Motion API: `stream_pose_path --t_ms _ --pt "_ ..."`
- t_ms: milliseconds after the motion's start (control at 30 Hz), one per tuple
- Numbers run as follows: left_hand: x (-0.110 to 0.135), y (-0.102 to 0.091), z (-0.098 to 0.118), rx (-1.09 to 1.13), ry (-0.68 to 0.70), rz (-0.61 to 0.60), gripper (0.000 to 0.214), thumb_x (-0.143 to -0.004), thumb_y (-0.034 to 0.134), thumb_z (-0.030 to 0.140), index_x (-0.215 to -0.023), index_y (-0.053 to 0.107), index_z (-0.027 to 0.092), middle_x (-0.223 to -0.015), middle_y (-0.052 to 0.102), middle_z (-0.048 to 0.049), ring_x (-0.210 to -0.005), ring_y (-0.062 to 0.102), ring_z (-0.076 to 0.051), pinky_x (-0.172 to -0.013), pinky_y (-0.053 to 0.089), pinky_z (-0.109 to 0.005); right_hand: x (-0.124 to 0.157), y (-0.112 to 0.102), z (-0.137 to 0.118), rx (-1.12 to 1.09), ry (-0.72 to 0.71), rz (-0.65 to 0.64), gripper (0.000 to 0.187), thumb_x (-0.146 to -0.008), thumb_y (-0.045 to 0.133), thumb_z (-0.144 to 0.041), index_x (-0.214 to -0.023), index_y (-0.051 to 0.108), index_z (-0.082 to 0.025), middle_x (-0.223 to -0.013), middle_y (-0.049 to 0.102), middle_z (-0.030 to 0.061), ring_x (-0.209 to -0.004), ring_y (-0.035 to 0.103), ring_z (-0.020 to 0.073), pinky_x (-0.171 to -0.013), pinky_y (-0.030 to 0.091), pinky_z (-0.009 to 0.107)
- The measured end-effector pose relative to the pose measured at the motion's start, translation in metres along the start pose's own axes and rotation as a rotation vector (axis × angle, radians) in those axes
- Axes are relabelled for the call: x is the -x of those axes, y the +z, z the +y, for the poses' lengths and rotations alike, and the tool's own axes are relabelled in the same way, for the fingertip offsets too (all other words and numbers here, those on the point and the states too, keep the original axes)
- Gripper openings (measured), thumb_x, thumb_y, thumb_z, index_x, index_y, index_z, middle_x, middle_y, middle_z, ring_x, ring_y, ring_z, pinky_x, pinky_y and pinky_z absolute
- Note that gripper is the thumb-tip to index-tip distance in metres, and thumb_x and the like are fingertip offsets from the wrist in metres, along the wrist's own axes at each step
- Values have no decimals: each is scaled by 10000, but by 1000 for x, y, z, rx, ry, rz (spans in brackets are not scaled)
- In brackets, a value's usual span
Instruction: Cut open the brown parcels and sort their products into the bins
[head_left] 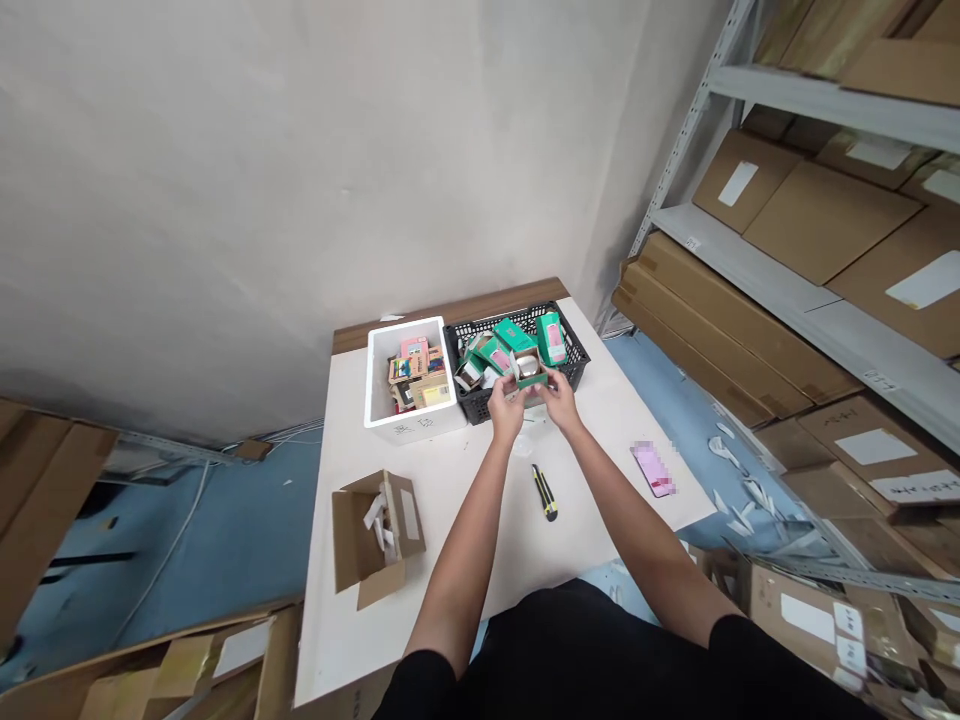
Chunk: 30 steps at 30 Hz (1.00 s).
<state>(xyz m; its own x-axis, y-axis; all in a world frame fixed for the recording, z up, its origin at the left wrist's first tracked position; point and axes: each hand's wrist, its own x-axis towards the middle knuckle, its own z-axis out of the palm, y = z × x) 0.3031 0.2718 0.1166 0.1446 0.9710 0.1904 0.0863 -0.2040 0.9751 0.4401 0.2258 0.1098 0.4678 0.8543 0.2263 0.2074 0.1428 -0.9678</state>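
Observation:
Both of my hands hold a small green box (531,379) at the front edge of the black plastic basket (480,408). The box is open on top, and something pale and rounded shows inside; I cannot make out what it is. My left hand (508,408) grips its left side, and my right hand (559,398) grips its right side. Behind them, several green boxes (512,336) lie in the basket, some of them open. Below my hands, a yellow and black utility knife (545,493) rests on the white table (480,545).
Left of the basket stands a white foam box (414,424) with several small packages inside. An open cardboard box (411,515) holding white scraps sits at the table's left. A pink phone (653,468) lies near the right edge. Shelves (832,105) of cartons rise on the right.

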Motion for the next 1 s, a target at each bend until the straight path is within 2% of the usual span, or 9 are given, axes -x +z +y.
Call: stream_pose_path --t_ms 100,167,267,367,500,667,767,867,1000 --pt "-46 41 23 72 11 8 506 -877 790 323 -1325 597 192 -1248 736 -127 -1099 733 -245 -1000 596 -431 -67 -29 -14 119 -110 -34 561 -917 661 -468 -1422 635 -225 -1323 652 107 -1202 623 268 -1076 512 414" --pt "-72 55 36 109 -27 -31 604 -882 787 295 -1424 540 192 -1366 680 -157 -1169 711 -260 -1003 595 -448 -105 -45 -22 179 -142 -67 580 -916 665 -433 -1456 616 -226 -1344 658 109 -1251 610 283 -1144 466 461" --pt "-94 53 50 75 -90 -21 779 -840 813 215 -1534 458 213 -1520 568 -186 -1258 671 -296 -1022 586 -475 -142 -62 -29 229 -101 -66 645 -877 699 -363 -1492 583 -208 -1391 653 120 -1337 570 303 -1217 391 517" --pt "-94 29 54 -5 -76 72 802 -836 779 167 -1564 445 222 -1549 544 -184 -1284 655 -307 -1067 564 -484 -145 -68 -29 194 -92 -37 670 -850 699 -314 -1500 573 -213 -1468 611 118 -1379 544 295 -1230 386 516" --pt "-69 -11 46 -88 -12 100 691 -865 699 159 -1525 515 245 -1500 603 -137 -1274 657 -276 -1054 580 -435 -106 -54 -26 88 -105 -93 634 -872 657 -329 -1497 569 -267 -1538 558 98 -1395 535 288 -1152 483 504" --pt "-18 -72 27 -144 0 117 597 -878 687 214 -1464 582 253 -1442 652 -119 -1255 667 -256 -953 622 -370 -38 -13 -33 8 -19 -203 591 -888 652 -358 -1470 591 -281 -1521 566 113 -1347 575 301 -1025 574 465" --pt "22 -126 14 -188 -58 104 557 -871 701 253 -1421 618 267 -1436 664 -111 -1235 682 -257 -923 628 -375 -2 15 -44 6 -31 -316 558 -895 661 -368 -1447 612 -296 -1485 594 102 -1310 604 294 -991 588 437" --pt "65 -191 1 -242 -155 124 503 -854 704 276 -1355 667 253 -1389 696 -114 -1196 701 -260 -920 628 -387 30 44 -55 24 -61 -425 540 -901 666 -362 -1435 624 -298 -1455 608 98 -1278 621 291 -974 592 433" --pt "122 -277 -19 -296 -257 178 421 -843 701 274 -1260 729 218 -1263 757 -118 -1123 728 -259 -966 614 -416 76 97 -61 59 -45 -548 547 -900 670 -341 -1444 624 -300 -1441 610 102 -1213 646 287 -919 614 432"
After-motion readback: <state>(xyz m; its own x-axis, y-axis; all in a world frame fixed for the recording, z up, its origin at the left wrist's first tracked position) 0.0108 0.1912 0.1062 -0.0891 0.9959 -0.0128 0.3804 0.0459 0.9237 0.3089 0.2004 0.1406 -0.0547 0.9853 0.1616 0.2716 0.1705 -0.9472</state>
